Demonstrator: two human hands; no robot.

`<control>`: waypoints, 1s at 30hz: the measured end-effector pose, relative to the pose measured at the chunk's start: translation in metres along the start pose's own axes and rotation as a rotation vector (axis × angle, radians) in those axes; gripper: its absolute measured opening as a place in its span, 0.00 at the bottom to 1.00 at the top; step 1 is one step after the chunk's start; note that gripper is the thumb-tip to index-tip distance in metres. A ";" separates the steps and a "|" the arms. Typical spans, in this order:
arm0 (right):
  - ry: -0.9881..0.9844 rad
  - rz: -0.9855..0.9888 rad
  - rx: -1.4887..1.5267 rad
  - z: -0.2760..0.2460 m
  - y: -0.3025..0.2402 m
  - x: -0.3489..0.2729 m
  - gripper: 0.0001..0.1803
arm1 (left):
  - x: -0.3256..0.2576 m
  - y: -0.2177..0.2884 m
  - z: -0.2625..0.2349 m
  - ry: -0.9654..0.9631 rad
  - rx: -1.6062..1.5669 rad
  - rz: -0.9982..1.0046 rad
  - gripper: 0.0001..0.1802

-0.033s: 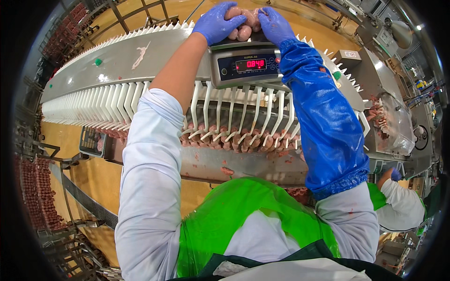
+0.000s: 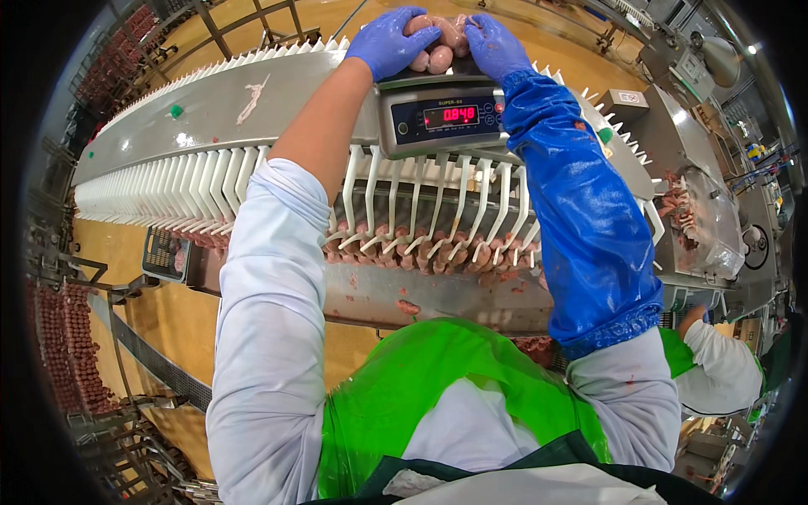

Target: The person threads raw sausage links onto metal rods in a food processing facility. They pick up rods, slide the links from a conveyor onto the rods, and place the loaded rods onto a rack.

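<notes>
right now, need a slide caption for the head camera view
Gloved left hand and right hand hold pink sausage links at a lit digital scale, beyond a row of white hooks.

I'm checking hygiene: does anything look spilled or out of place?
Yes: a pale scrap on the steel top, left of the scale, and reddish bits on the tray below the prongs; both lie loose, apart from the hung links.

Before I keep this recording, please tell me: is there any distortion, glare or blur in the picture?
In the head view, fisheye distortion curves the long metal table and black corners frame the picture; also in the head view, glints shine on the blue sleeve, while the scale looks sharp and the hanging sausages at left look softer.
</notes>
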State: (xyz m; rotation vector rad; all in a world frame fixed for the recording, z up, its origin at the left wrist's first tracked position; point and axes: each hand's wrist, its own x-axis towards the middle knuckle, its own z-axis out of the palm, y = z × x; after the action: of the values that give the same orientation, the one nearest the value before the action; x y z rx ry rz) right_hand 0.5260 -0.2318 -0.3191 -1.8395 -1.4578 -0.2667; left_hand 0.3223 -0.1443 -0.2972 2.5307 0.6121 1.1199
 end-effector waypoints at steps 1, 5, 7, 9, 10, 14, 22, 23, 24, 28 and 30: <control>0.002 0.002 -0.057 -0.001 -0.001 -0.002 0.23 | -0.001 0.004 -0.003 -0.049 0.106 0.003 0.23; 0.028 0.074 -0.252 -0.007 0.003 -0.001 0.29 | 0.007 -0.006 -0.002 -0.077 -0.057 -0.099 0.37; -0.019 0.152 -0.303 -0.015 -0.002 0.001 0.32 | 0.006 -0.005 -0.003 -0.047 -0.082 -0.138 0.36; -0.133 0.234 -0.321 -0.035 -0.030 -0.002 0.31 | 0.002 -0.017 -0.004 -0.008 -0.132 -0.156 0.36; -0.111 0.252 -0.328 -0.041 -0.027 -0.002 0.31 | 0.002 -0.017 -0.004 0.008 -0.168 -0.153 0.37; -0.058 0.244 -0.336 -0.078 0.018 -0.003 0.32 | 0.000 -0.011 -0.004 0.014 -0.194 -0.183 0.36; 0.074 0.152 0.260 -0.181 0.024 -0.158 0.16 | -0.046 -0.013 -0.033 0.345 -0.369 -0.047 0.28; -0.024 0.268 0.309 -0.203 0.010 -0.196 0.14 | -0.061 0.000 -0.053 0.314 -0.282 0.049 0.25; -0.100 0.239 0.437 -0.212 0.014 -0.237 0.12 | -0.088 0.019 -0.081 0.294 -0.175 0.139 0.22; -0.722 0.377 0.958 -0.215 0.039 -0.363 0.15 | -0.199 0.057 -0.088 0.237 -0.618 0.087 0.24; -0.829 0.778 0.909 -0.175 0.063 -0.428 0.19 | -0.231 0.091 -0.082 0.111 -0.619 0.060 0.19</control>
State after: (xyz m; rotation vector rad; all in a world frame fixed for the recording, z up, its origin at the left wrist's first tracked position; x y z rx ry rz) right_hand 0.4928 -0.6703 -0.4752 -1.5725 -0.9021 1.4319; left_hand 0.1444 -0.3292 -0.3485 1.9745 0.1690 1.2421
